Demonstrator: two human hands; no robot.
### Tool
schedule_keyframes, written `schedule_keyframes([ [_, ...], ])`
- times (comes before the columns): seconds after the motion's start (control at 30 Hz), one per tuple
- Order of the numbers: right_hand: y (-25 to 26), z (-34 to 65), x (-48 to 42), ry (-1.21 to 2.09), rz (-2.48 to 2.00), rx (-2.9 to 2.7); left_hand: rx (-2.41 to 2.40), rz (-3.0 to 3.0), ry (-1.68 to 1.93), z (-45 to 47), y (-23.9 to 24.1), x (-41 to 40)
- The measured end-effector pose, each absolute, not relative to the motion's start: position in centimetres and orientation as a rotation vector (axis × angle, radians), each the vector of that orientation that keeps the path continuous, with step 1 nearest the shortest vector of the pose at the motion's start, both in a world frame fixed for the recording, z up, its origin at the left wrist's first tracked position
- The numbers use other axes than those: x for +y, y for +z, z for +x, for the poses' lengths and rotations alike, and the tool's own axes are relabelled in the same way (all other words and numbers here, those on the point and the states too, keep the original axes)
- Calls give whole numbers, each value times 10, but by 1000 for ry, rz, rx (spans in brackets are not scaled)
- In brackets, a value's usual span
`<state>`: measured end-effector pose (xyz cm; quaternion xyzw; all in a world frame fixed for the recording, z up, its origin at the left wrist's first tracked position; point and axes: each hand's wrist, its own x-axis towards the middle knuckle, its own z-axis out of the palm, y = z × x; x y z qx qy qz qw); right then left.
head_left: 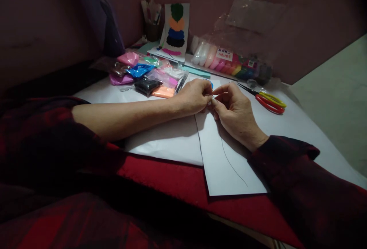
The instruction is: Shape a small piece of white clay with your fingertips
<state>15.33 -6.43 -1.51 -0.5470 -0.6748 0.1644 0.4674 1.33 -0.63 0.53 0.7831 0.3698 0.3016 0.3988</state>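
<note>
My left hand [192,96] and my right hand [235,114] meet above a white sheet of paper [218,172]. Their fingertips are pinched together on something small and whitish, mostly hidden between them. A thin curved line is drawn down the sheet toward its near edge. Just behind the fingers, a small blue patch [211,84] shows near the sheet's far end. To the right of my right hand lie scissors [269,101] with one red and one yellow handle. Beyond my left wrist are several packets of coloured clay [140,70], with a black one [147,85] and an orange one [163,91] nearest.
A card [177,31] with stacked coloured blobs leans at the back, beside a cup of tools [151,29]. A clear bag of rainbow-coloured clay [226,59] lies along the wall. A dark pen [181,82] rests by the packets. Red cloth [172,182] covers the near table edge.
</note>
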Motion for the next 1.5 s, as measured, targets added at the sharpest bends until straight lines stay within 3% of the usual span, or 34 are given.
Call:
schedule_keyframes([
  [1.5,-14,152,-64,437,-1328,-1635,918,1941,784,13,6,-6],
])
